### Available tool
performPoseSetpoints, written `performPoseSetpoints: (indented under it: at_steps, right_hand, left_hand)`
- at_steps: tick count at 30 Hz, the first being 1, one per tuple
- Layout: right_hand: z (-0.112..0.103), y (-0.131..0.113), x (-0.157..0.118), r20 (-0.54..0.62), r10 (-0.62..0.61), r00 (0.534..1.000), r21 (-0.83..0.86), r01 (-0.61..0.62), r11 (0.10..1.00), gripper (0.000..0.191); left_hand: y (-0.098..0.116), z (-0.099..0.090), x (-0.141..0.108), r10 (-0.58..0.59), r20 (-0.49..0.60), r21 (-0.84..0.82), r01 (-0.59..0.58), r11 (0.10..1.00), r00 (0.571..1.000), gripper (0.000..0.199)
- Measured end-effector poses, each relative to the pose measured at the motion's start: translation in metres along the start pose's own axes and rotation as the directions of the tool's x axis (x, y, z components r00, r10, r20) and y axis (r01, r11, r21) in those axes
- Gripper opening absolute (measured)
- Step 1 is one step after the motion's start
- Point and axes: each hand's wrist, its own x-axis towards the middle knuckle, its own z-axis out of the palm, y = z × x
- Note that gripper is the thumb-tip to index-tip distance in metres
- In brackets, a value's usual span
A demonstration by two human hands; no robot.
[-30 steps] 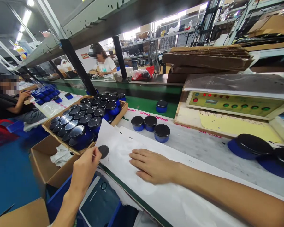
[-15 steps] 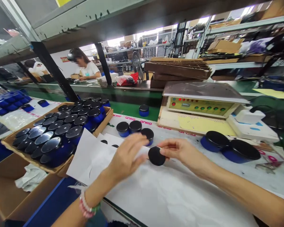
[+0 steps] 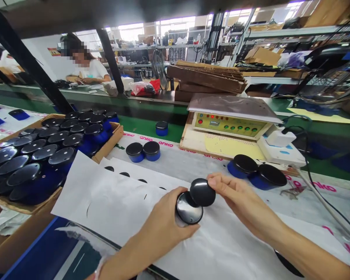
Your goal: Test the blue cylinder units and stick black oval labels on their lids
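Note:
My left hand [image 3: 169, 217] is wrapped round a round container with a glossy black top [image 3: 189, 212], held over the white paper sheets [image 3: 128, 202]. Between the fingertips of my right hand [image 3: 230, 190] is a thin black disc [image 3: 203, 192], which overlaps the upper right of that container's top. Two blue containers with black tops [image 3: 151, 150] stand side by side behind the paper. More dark round edges [image 3: 124, 174] peek out from between the sheets.
A cardboard tray [image 3: 116, 134] full of blue containers is at the left. Another pair of containers [image 3: 267, 176] stands at the right, near a control box [image 3: 227, 126]. One container [image 3: 161, 128] sits on the green belt. A person [image 3: 87, 70] sits across.
My left hand has taken hold of a container from the group of three, leaving two. The black disc in my right hand now lies over that container's top. The view has shifted.

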Motion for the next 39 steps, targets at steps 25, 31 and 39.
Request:
performPoseSetpoints:
  at_steps: [25,31,39]
  right_hand:
    - [0.03,0.028,-0.002,0.025,-0.174,0.984,-0.164,0.176,0.971,0.027]
    - [0.032,0.027,-0.005,0.006,-0.235,0.972,-0.301,0.226,0.926,0.023]
    - [0.032,0.032,-0.005,0.039,-0.365,0.93,-0.404,0.349,0.846,0.019]
  left_hand:
    - [-0.016,0.016,-0.007,-0.061,-0.034,-0.134,0.056,0.989,0.998,0.067]
    - [-0.014,0.015,-0.008,-0.071,-0.035,-0.137,0.066,0.988,0.997,0.067]
    - [-0.018,0.019,-0.01,-0.058,-0.049,-0.106,0.053,0.993,0.997,0.068]
